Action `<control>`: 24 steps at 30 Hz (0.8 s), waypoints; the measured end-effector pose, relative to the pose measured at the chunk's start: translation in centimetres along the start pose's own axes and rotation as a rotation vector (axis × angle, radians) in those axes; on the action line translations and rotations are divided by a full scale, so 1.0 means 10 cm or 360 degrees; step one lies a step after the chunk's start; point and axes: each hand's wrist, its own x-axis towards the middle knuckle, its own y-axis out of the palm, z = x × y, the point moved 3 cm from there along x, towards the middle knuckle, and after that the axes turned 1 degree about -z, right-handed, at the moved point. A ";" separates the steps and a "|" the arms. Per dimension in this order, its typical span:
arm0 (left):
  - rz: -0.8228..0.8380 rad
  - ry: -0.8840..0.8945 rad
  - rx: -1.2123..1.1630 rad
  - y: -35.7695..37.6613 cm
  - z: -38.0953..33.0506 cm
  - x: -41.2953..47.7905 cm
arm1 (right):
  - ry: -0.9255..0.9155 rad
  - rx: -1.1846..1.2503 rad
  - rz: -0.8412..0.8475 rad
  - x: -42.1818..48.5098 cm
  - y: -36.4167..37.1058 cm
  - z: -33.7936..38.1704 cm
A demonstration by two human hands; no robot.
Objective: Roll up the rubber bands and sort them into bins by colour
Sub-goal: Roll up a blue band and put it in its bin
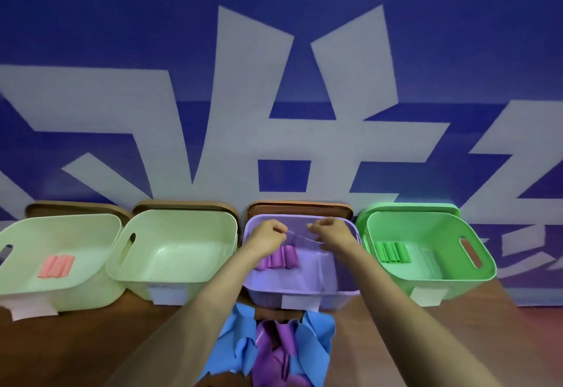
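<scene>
Both arms reach out over the purple bin [344, 286], left hand [268, 235] and right hand [330, 229] clenched side by side, pinching something thin and pale between them; what it is I can't tell. Below them, purple rolls [281, 257] lie in that bin. Pink rolls [58, 266] sit in the far-left bin [91, 289], green rolls [393, 252] in the green bin [475, 267]. Loose blue and purple bands [271, 347] are heaped on the wooden desk [76, 347]. Behind, a blue wall [122, 20] with big white lettering.
</scene>
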 end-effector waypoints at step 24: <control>-0.0371 0.0550 -0.0395 0.84 1.31 -1.64 | -0.1006 0.0167 -0.0332 -1.89 0.09 -1.50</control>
